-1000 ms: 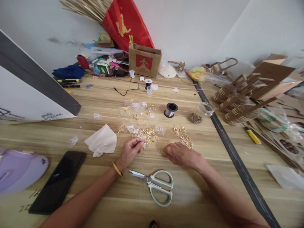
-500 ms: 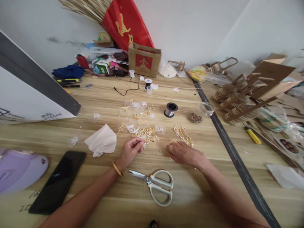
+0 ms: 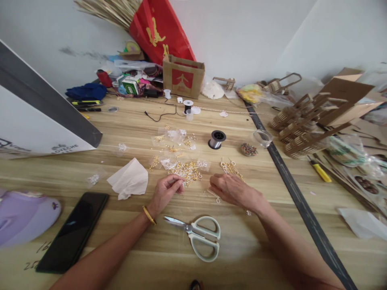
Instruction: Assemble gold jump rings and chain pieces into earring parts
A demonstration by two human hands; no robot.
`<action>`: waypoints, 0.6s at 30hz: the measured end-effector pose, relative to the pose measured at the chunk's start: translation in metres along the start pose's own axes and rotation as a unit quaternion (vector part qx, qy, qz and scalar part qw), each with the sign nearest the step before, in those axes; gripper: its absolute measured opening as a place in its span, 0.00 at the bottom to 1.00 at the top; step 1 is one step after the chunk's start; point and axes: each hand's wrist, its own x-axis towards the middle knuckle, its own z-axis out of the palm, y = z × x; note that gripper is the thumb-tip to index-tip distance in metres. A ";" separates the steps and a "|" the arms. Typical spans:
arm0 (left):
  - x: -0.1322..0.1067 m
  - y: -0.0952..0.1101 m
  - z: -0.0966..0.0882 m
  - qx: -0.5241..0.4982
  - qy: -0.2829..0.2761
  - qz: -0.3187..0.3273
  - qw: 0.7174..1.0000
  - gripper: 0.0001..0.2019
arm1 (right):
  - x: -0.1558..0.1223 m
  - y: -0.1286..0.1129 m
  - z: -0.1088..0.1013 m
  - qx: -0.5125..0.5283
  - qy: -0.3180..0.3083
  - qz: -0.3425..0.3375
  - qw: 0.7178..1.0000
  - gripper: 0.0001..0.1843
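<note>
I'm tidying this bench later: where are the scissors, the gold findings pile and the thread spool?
scissors point(image 3: 191, 230): head view, at the pivot.
gold findings pile point(image 3: 186, 170): head view, middle of the heap.
thread spool point(image 3: 215, 141): head view, on its wound side.

Mostly bare table point(image 3: 54, 169) left of tissue point(image 3: 130, 181), beyond phone point(image 3: 71, 231); gold findings point(image 3: 185, 171), wire spool point(image 3: 217, 139) and scissors point(image 3: 199, 235) thick at centre.

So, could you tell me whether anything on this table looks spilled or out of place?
Yes: small gold jewellery pieces lie spilled loose on the table, just beyond the left hand and right hand, rather than in a container. The scissors lie with their tips close to the left wrist.
</note>
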 end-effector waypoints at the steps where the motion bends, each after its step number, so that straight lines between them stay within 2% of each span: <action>1: 0.000 0.000 0.000 -0.006 -0.002 0.001 1.000 0.10 | 0.001 0.000 -0.001 0.021 0.024 0.000 0.999 0.11; 5: -0.002 0.000 -0.001 -0.038 -0.018 0.008 0.999 0.09 | 0.003 -0.010 -0.003 0.161 0.110 -0.034 0.980 0.09; 7: -0.002 -0.002 -0.002 -0.055 -0.028 0.010 0.998 0.09 | 0.004 -0.019 -0.002 0.256 0.124 -0.047 0.957 0.08; 11: -0.001 -0.005 -0.004 -0.065 -0.050 0.015 0.997 0.09 | 0.011 -0.038 0.012 0.413 0.120 -0.036 0.902 0.18; 14: -0.002 -0.003 -0.004 -0.058 -0.059 0.014 0.996 0.08 | 0.018 -0.047 0.028 0.475 0.110 -0.054 0.871 0.20; 18: -0.004 0.001 -0.002 -0.050 -0.065 0.009 0.997 0.07 | 0.024 -0.049 0.041 0.490 0.126 -0.049 0.861 0.20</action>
